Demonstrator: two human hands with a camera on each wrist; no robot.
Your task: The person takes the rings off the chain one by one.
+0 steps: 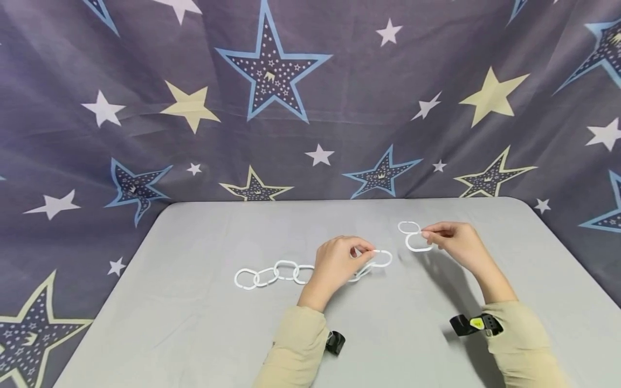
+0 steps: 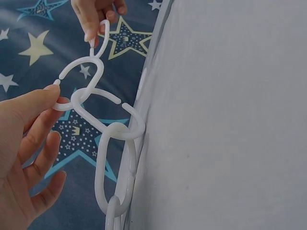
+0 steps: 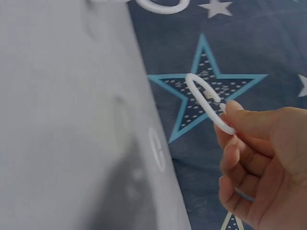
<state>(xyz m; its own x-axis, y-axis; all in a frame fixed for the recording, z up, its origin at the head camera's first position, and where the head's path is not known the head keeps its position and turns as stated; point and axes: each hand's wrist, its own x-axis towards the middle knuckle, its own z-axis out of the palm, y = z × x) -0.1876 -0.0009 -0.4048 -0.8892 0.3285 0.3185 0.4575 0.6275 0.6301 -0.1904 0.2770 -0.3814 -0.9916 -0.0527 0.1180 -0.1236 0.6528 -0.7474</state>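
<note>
Between thumb and forefinger, my left hand (image 1: 337,265) pinches the end link of a white plastic chain (image 1: 286,263). That end link (image 2: 99,72) has a small gap by the thumb, and several more links (image 2: 98,177) hang from it. My right hand (image 1: 456,241) stands apart to the right and pinches a single white link (image 1: 411,246). In the right wrist view this single link (image 3: 204,98) is tilted, its gap close to the thumb tip. In the left wrist view it overlaps the chain's end link. Part of the chain is hidden behind my left hand.
One more loose white link (image 1: 400,229) lies on the grey table (image 1: 194,323), beyond the right hand. The chain's far end rests on the table at left. A star-patterned cloth (image 1: 339,108) stands behind the table and along its sides.
</note>
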